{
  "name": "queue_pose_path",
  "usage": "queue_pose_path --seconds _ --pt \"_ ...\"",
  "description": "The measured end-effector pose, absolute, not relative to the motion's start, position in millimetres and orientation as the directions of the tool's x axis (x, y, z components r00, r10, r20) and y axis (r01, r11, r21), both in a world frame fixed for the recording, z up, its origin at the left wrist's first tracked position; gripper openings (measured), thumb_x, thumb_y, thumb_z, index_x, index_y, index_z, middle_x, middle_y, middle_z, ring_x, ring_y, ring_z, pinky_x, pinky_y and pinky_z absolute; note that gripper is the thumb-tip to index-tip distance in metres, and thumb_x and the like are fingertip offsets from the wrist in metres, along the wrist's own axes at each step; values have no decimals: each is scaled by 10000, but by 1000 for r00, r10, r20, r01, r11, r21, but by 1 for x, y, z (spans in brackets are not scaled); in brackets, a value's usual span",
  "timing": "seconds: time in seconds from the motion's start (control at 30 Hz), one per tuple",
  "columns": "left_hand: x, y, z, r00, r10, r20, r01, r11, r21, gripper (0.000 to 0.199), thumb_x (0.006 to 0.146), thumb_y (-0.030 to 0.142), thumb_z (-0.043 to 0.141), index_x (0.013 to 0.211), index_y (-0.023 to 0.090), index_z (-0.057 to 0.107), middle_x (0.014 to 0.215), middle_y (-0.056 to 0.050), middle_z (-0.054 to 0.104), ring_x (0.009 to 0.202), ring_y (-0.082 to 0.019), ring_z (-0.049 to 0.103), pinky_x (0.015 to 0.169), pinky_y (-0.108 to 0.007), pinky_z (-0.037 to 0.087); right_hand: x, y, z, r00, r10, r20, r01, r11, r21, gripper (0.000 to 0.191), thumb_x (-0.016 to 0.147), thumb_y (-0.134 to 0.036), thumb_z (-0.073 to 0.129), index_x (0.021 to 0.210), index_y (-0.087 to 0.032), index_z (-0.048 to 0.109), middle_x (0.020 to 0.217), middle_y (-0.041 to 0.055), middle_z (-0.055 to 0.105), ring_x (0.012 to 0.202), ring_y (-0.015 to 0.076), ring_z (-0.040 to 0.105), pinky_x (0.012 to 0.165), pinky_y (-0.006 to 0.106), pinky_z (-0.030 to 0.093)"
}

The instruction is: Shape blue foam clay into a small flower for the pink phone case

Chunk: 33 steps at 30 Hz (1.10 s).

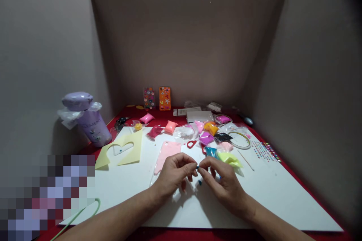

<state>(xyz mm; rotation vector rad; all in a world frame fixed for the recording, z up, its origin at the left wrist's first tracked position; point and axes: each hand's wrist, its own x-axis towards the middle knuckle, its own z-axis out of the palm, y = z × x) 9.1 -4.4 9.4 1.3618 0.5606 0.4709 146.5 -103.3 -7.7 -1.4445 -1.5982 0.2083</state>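
Gently now, with fingers of the left hand (pixel 177 173) and right hand (pixel 225 181) pinched on the small blue piece (pixel 197 167) right of the pink phone case (pixel 166 155), light, even pressure probably avoids squashing it.

Left grip (pixel 178 169) and right grip (pixel 222 177) partly hide a blue piece (pixel 197 167).

Lone head view, close above white board (pixel 283 201), facing forward and down toward back wall (pixel 183 37).
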Motion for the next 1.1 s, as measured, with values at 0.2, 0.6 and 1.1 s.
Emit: queue_pose_path --seconds 0.2,0.6,1.1 --pt "10 -3 7 779 617 -110 36 131 991 274 688 377 680 679 125 572 601 -7 586 423 -66 466 316 -150 354 147 -105 -8 103 843 529 706 313 -635 90 870 -180 481 799 -188 536 697 9 550 618 129 497 578 272 366" --pt "9 -5 11 776 609 -166 109 129 986 276 671 371 689 672 121 573 576 -2 585 382 -54 438 291 -146 336 148 -104 -7 40 821 570 763 343 -548 79 854 -160 490 806 -189 545 696 19 558 629 138 510 561 267 368" --pt "8 -4 8 789 598 -137 57 150 987 281 706 380 662 691 107 593 601 -22 586 422 -67 459 309 -154 363 147 -103 -9 70 811 581 767 328 -551 67 855 -155 511 814 -198 542 703 12 562 637 137 521 589 278 374"
